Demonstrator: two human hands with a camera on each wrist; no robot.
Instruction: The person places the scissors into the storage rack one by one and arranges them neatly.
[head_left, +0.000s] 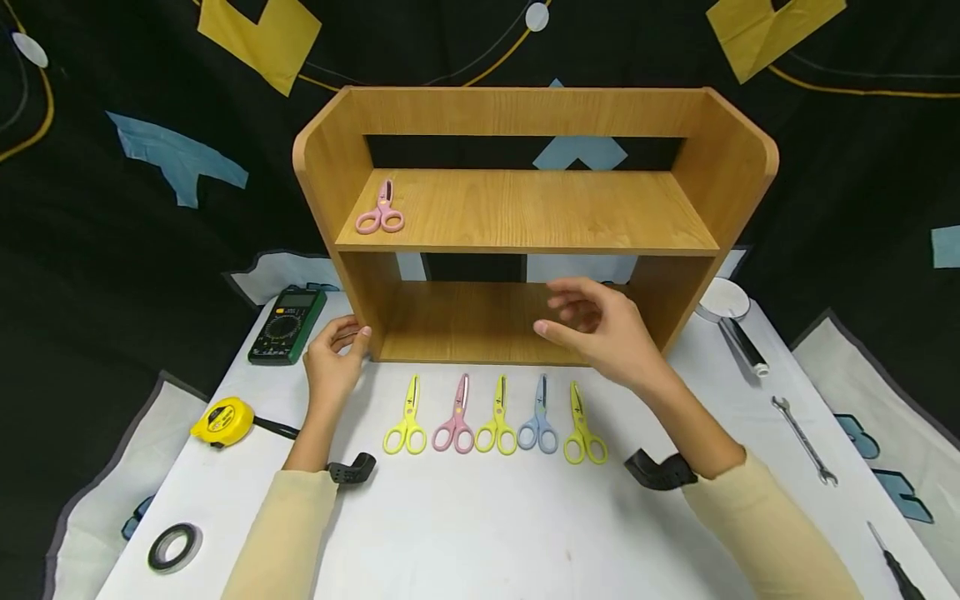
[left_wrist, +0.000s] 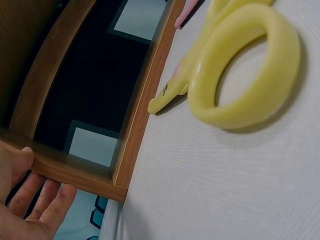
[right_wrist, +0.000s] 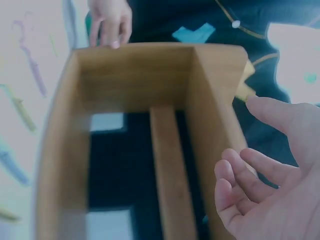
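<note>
A two-level wooden shelf [head_left: 525,212] stands on the white table [head_left: 487,517]. One pair of pink scissors [head_left: 381,210] lies at the left of its upper board. In front of the shelf five small scissors lie in a row: yellow [head_left: 407,417], pink [head_left: 455,417], yellow [head_left: 497,417], blue [head_left: 538,417], yellow [head_left: 582,425]. My left hand [head_left: 351,337] touches the shelf's lower left front corner, with its thumb [left_wrist: 22,157] on the wood edge [left_wrist: 75,172] and straight fingers beside it. My right hand [head_left: 572,321] hovers before the lower compartment with relaxed fingers [right_wrist: 250,172] and holds nothing.
A green multimeter [head_left: 287,323], a yellow tape measure [head_left: 222,419] and a roll of black tape [head_left: 174,546] lie on the left. On the right are a magnifier with a black handle [head_left: 738,321], a wrench [head_left: 804,437] and a screwdriver [head_left: 892,567]. Dark patterned cloth surrounds the table.
</note>
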